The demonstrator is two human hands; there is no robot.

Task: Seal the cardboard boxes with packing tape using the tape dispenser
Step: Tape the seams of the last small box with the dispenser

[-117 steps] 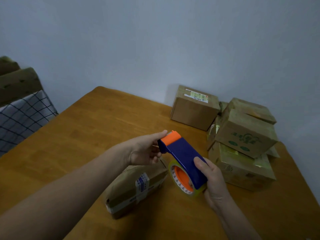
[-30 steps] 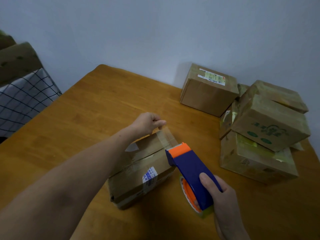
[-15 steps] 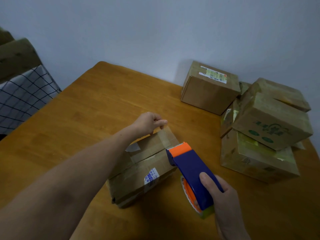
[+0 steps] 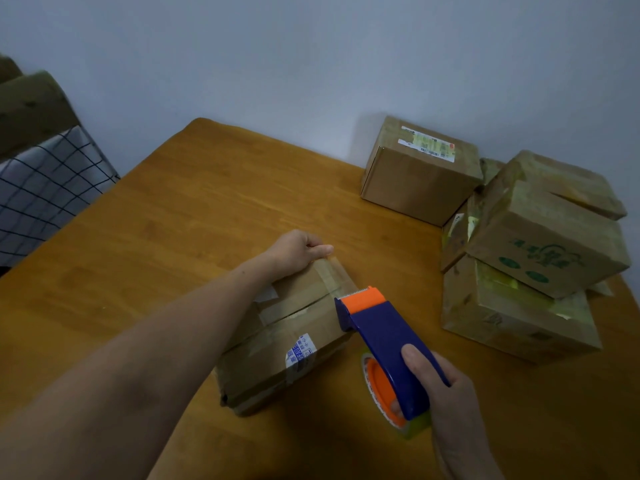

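Head view of a wooden table (image 4: pixel 173 237) set against a pale wall (image 4: pixel 311 46). A flat cardboard box (image 4: pixel 294 327) lies near the middle of the table, with its top flaps closed and a white printed label (image 4: pixel 300 355) on its near side. A strip of clear tape (image 4: pixel 337 275) is laid across the right end of the box top, from the far edge toward the near right corner.

The left hand (image 4: pixel 298 249) is placed at the far edge of the box. Its fingers are curled over that edge where the strip ends, and the thumb is laid along the top. Whether the tape's end itself is pinched cannot be told.

The tape dispenser (image 4: pixel 384 337), blue with an orange head, is gripped by the right hand (image 4: pixel 440 386). The thumb is pressed on the blue body and the fingers are wrapped beneath it. The orange head is held at the near right corner of the box, touching the strip. The tape roll (image 4: pixel 381 393), on an orange core, hangs just beside the box's right side.

More boxes are gathered at the table's far right:
- a box with a shipping label (image 4: pixel 415 174)
- a tilted box with green print (image 4: pixel 543 244), resting on a lower box (image 4: pixel 512 317)

A checked cloth (image 4: pixel 41 188) is seen at the left edge.
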